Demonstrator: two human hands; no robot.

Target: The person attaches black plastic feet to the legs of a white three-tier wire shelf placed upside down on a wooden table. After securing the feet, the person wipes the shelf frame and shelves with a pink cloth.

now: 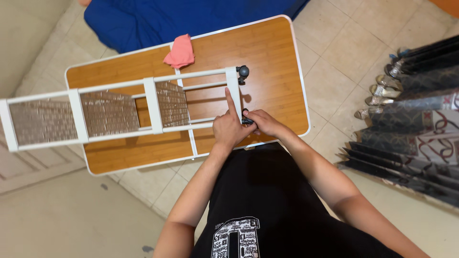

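white shelf frame (pixel 114 112) lies on its side across the wooden bench (pixel 267 57), its left end hanging well past the bench's left edge. one black caster wheel (pixel 243 72) already sits on the far corner of the frame's right end bar. the near corner is being worked: the left hand (pixel 229 126) presses on that end bar with its forefinger stretched along it, while the right hand (pixel 263 123) has its fingers closed narrowly around a second small black caster (pixel 247 120) at the bar's near end. whether that one is seated yet cannot be told. a pink cloth (pixel 180 51) lies on the bench's far side, beside a blue blanket (pixel 191 16).
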